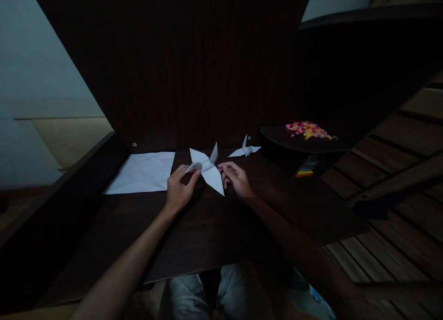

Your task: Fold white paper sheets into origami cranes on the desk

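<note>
A white origami paper crane (209,170), with pointed flaps spread in several directions, is held just above the dark wooden desk (207,227). My left hand (180,186) pinches its left flap between thumb and fingers. On the other side, my right hand (236,178) has its fingers curled in at the crane's right edge, and the fingertips appear to grip the paper there. Behind and to the right, a smaller folded paper crane (246,150) rests near the back panel. To the left of my left hand lies a flat, creased white sheet of paper (143,172).
A raised corner shelf (277,137) at the right carries a pile of small pink, red and yellow pieces (308,129). Below it is a small dark item with a yellow-orange stripe (306,168). A dark side board (69,186) bounds the desk's left; wooden slats (391,237) show at right.
</note>
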Tool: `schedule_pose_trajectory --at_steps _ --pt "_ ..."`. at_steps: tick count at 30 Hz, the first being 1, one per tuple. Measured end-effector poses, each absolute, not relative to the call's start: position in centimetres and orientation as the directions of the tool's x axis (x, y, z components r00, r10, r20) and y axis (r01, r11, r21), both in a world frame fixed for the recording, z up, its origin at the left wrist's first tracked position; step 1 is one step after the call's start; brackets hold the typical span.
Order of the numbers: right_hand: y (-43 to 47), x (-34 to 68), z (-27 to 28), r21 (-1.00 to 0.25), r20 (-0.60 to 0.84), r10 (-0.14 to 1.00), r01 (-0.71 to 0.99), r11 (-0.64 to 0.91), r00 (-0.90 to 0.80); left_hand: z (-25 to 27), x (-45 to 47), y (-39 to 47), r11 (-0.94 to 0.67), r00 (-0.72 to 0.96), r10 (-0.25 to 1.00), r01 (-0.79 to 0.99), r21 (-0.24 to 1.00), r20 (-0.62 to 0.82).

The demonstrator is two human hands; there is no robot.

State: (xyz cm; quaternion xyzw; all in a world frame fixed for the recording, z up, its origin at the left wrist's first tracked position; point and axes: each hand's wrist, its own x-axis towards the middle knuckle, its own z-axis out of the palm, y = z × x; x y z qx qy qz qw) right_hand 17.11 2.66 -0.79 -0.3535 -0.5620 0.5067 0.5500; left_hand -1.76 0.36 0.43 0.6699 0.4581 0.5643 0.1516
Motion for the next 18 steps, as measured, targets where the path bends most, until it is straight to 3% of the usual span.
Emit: schedule_pose_trajectory --at_steps 4,8,14,16,18 --pt "2.3 17.0 -0.8 -0.968 0.239 0.937 -0.135 0.211 -0.256 0.6 -1.6 -0.1 -0.584 -0.043 0.731 0.476 0.657 0.681" --pt "2.3 17.0 -0.9 -0.97 0.231 0.936 -0.133 0.202 -0.267 0.6 -1.4 -0.3 -0.602 -0.005 0.757 0.386 0.699 0.654" --pt "2.8 17.5 -1.1 -0.974 0.184 0.936 -0.186 0.132 -0.3 0.5 -2.1 0.8 -0.356 -0.048 0.935 -0.114 0.928 0.352" --pt "2.6 17.6 -0.9 -0.979 0.142 0.92 -0.19 0.075 -0.365 0.4 -2.3 1.2 -0.281 -0.006 0.959 -0.181 0.942 0.285" --pt "2.3 17.7 -0.6 -0.982 0.116 0.898 -0.182 0.041 -0.424 0.4 -2.4 1.2 -0.263 0.017 0.963 -0.136 0.955 0.268"
